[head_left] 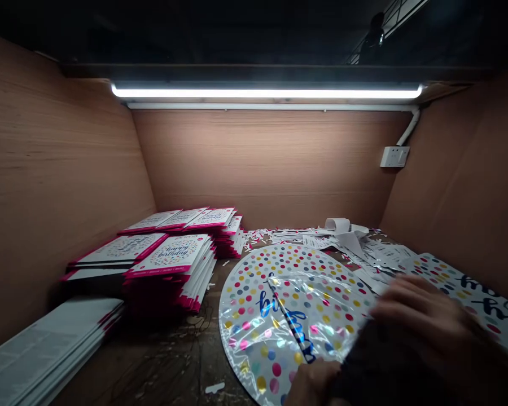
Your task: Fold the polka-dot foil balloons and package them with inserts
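A round foil balloon [254, 304] lies flat on the worktop, silver with coloured dots and blue script, its right part folded over. My left hand [313, 384] is at the bottom edge, curled closed on the balloon's near rim. My right hand [423, 318] is blurred, its fingers stretched out to the left and lying over the folded flap's right edge. Between the two hands is a dark shape [372, 366] that I cannot make out. A second dotted balloon [469, 293] lies to the right, partly under my right hand.
Stacks of pink-edged birthday cards [169, 265] fill the left and back left, and a white stack [46, 344] lies at the near left. Loose paper slips and a paper roll [342, 231] litter the back right. Wooden walls close in three sides; a socket [394, 156] is on the right wall.
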{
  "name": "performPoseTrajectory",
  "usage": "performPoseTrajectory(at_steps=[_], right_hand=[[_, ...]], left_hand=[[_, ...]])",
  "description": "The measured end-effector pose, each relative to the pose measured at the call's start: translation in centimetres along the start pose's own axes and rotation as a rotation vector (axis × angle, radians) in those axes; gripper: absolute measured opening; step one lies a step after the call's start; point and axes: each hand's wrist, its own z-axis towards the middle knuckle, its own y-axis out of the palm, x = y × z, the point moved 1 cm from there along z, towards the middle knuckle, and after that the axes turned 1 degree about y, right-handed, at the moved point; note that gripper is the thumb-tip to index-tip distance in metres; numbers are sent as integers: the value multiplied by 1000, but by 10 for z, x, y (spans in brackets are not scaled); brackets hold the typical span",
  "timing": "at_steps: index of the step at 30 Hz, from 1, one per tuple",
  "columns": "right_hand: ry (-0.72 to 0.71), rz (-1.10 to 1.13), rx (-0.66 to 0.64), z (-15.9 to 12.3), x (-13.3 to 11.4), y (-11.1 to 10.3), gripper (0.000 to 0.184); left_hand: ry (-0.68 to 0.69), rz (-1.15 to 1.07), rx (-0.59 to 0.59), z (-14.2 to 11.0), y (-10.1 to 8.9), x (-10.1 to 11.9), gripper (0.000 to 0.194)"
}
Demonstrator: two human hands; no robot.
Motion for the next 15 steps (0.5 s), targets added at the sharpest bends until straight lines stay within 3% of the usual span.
performPoseTrajectory(at_steps=[1,3,6,10,12,15], right_hand=[[-29,82,-77,41,-4,1,29],[33,206,-327,112,-10,22,20],[137,201,-444,172,-5,87,7],[276,203,-546,170,24,165,19],[301,243,-559,159,37,183,21],[310,307,-583,153,46,191,25]], left_hand=[[-51,-128,50,-2,-3,0,21],[-130,-322,171,-4,-9,-3,25],[-280,-441,333,1,-18,-14,22],[-450,-466,385,11,-24,-35,13],[-471,-471,386,14,-22,-45,10],[-495,-479,388,15,-17,-54,6]])
